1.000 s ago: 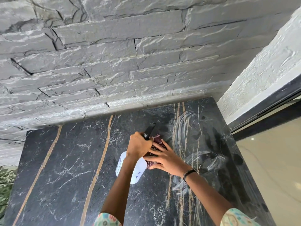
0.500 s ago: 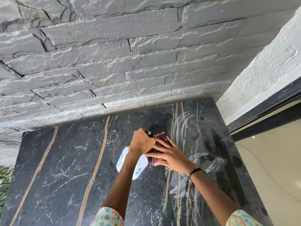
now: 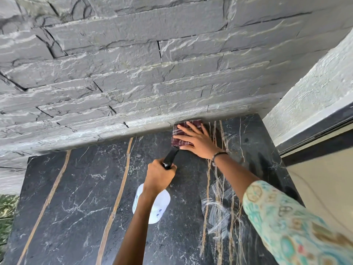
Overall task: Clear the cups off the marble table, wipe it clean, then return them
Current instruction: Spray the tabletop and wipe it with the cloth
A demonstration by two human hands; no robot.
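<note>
We see the tabletop (image 3: pixel 80 207) as a slab of black marble with fine white veining and several tan-gold streaks running from its far edge toward its near edge. Its far edge butts against a grey stone wall. Near the right side, pale swirled smears mark the surface. No cups stand on the part we can see. The cloth (image 3: pixel 181 134), dark maroon with pale checked lines, lies flat at the far edge toward the far right corner, touching the wall's base. The spray bottle (image 3: pixel 162 205), white with a black nozzle head, is held above the tabletop's middle, nozzle toward the cloth.
</note>
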